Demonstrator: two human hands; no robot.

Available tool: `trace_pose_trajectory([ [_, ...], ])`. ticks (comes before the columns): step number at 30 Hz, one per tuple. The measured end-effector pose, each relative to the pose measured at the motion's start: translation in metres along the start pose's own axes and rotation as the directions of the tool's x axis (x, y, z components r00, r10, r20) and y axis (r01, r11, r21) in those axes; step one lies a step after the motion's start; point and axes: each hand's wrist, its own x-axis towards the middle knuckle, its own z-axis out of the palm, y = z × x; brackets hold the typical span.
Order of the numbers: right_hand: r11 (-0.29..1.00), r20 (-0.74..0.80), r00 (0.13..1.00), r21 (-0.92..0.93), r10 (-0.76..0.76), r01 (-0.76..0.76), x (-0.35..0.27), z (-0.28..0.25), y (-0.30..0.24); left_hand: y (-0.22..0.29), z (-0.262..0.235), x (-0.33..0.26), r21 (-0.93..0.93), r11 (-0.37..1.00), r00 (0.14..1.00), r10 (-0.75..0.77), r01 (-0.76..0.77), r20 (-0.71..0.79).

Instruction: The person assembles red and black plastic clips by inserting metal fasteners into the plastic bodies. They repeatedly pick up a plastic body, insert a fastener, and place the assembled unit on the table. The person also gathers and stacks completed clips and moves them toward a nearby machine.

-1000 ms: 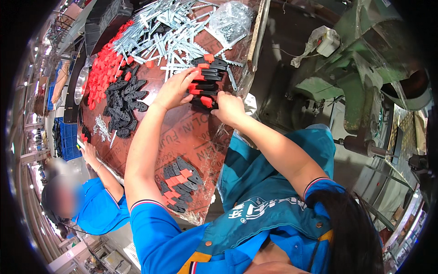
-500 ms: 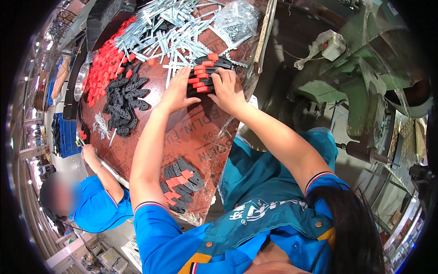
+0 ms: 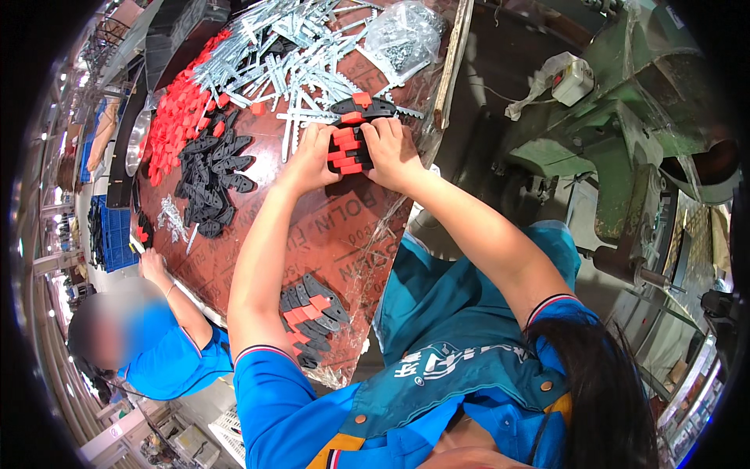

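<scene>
A row of black plastic pieces with red blocks (image 3: 346, 148) sits between my two hands near the table's far right edge. My left hand (image 3: 308, 162) is closed against its left side, and my right hand (image 3: 396, 156) presses in from the right with bent fingers. My hands cover both ends of these pieces. Just beyond my fingertips lies another black piece (image 3: 379, 106) with a red block on it. A second row of black pieces with red blocks (image 3: 314, 310) rests on the table by my left forearm.
Silvery toothed metal strips (image 3: 289, 59) are heaped at the back, next to a clear plastic bag (image 3: 404, 35). Red blocks (image 3: 168, 129) and loose black pieces (image 3: 207, 184) pile up on the left. A co-worker (image 3: 172, 344) is at the left table edge; a green machine (image 3: 617, 148) stands right.
Both hands have closed in on the sides of the row and drawn it slightly toward me. More of the farthest black piece now shows beyond my fingers.
</scene>
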Motion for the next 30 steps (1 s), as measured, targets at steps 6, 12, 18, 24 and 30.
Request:
trace_pose_trajectory([
  [6, 0.978, -0.113, 0.989, 0.177, -0.094, 0.113, -0.033, -0.035, -0.016, 0.038, -0.013, -0.034, 0.001, 0.992, 0.992, 0.125, -0.125, -0.024],
  [12, 0.902, -0.216, 0.93, 0.255, -0.298, 0.348, -0.084, -0.126, -0.05, 0.149, -0.061, -0.085, 0.211, 0.918, 0.919, 0.369, -0.336, -0.14],
  [18, 0.923, -0.534, 0.772, -0.04, -0.344, 0.383, -0.087, -0.24, -0.063, 0.269, -0.033, -0.089, -0.404, 0.892, 0.555, -0.236, -0.202, -0.798],
  [24, 0.837, -0.344, 0.774, -0.358, -0.531, 0.415, -0.14, -0.272, -0.057, 0.338, -0.016, -0.096, -0.735, -0.668, 0.936, -0.322, -0.12, 0.14],
  [30, 0.776, -0.038, 0.812, -0.323, -0.583, 0.542, -0.201, -0.312, -0.036, 0.376, 0.022, -0.09, -0.722, -0.691, 0.821, -0.395, 0.03, 0.412],
])
